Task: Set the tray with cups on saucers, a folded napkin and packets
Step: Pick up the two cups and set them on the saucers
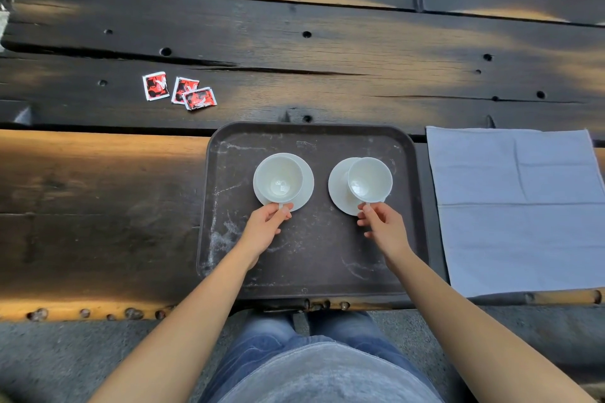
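Note:
A dark scuffed tray [311,258] lies at the table's near edge. On it are two white saucers, each with a white cup. The left cup [279,178] sits on the left saucer [306,185], and my left hand [266,227] pinches its handle. The right cup [369,179] is over the right side of its saucer [339,190], off-centre, with my right hand [381,227] gripping its handle. A pale blue napkin [520,206] lies unfolded flat to the right of the tray. Three red packets [178,90] lie on the table, far left of the tray.
The table [98,193] is dark, weathered wooden planks with cracks and holes. Its near edge runs just below the tray. My lap in jeans is below the edge.

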